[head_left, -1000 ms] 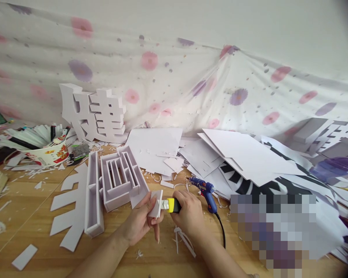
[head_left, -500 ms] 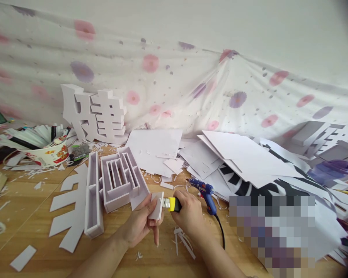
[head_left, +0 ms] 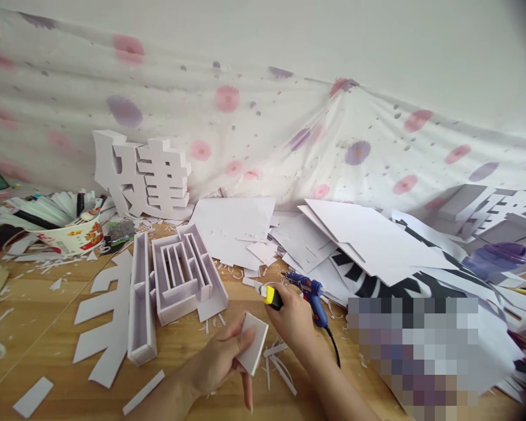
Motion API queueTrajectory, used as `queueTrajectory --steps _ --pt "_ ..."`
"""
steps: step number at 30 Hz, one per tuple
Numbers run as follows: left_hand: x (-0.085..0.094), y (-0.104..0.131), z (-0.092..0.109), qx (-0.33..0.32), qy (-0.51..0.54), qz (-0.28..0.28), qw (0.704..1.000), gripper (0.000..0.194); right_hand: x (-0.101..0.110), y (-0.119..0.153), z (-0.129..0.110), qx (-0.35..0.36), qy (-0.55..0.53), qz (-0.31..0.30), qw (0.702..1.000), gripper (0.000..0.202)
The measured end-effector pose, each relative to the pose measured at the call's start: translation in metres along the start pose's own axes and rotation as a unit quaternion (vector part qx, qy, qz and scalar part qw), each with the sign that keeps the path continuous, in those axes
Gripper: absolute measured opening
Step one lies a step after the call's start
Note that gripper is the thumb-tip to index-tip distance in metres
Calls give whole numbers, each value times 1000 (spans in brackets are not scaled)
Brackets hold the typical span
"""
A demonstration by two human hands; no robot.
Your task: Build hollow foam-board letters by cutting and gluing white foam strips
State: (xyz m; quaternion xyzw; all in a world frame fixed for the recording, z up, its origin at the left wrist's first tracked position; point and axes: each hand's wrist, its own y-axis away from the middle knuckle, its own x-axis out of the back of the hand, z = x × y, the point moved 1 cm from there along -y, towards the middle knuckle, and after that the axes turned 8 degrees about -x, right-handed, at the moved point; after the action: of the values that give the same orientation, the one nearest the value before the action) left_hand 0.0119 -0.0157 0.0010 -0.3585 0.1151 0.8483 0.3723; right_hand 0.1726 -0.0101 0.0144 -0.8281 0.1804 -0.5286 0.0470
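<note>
A small white foam board piece (head_left: 253,344) is pinched between the thumb and fingers of my left hand (head_left: 225,356), low over the table. My right hand (head_left: 293,314) grips a yellow and black utility knife (head_left: 272,297), its blade pointing left, apart from the board piece. Left of my hands lies a white walled foam letter (head_left: 179,275) with open compartments, beside a long narrow box section (head_left: 141,298). Just behind my right hand rests a blue glue gun (head_left: 311,292) with a black cord.
A flat white comb-shaped cutout (head_left: 109,327) lies at left. A paper tub (head_left: 72,234) holds glue sticks. A finished white character (head_left: 142,175) stands against the floral sheet. White boards (head_left: 377,234) are stacked at right, near a purple container (head_left: 499,257). Offcuts litter the wooden table.
My left hand has moved down and right with the board piece, tilting it. The knife has come away from the piece, moving up. A thin strip now shows by my left forearm.
</note>
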Motion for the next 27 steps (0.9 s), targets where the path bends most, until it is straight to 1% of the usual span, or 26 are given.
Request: queueTrajectory --steps 1,2,4,7,9,13,18,21,24,27 --pt "0 0 1 5 -41 12 999 25 0 0 1 -4 4 -6 1000 8" --pt "-1 0 4 -9 -87 24 996 26 -1 -1 1 -7 11 -17 1000 8" --pt "-1 -2 12 -49 -172 74 981 27 -5 -1 1 -18 34 -38 999 8" --pt "-4 -4 23 -82 -226 100 965 30 -15 -1 3 -33 80 -55 995 13" --pt "-5 -5 25 -92 -236 104 962 31 -21 -2 5 -27 101 -58 993 15" --pt "-2 -6 21 -102 -240 124 957 28 -29 -1 12 -8 124 -64 990 17" --pt "0 -6 19 -107 -244 144 953 28 -29 0 16 16 135 -46 990 19" --pt "-1 -7 21 -116 -244 147 951 30 -29 0 17 13 133 -56 989 17" --pt "2 -6 21 -133 -242 151 949 33 -28 -1 19 18 110 -67 991 19" --pt "6 -5 22 -153 -251 176 939 38 -22 -1 17 41 33 -47 998 20"
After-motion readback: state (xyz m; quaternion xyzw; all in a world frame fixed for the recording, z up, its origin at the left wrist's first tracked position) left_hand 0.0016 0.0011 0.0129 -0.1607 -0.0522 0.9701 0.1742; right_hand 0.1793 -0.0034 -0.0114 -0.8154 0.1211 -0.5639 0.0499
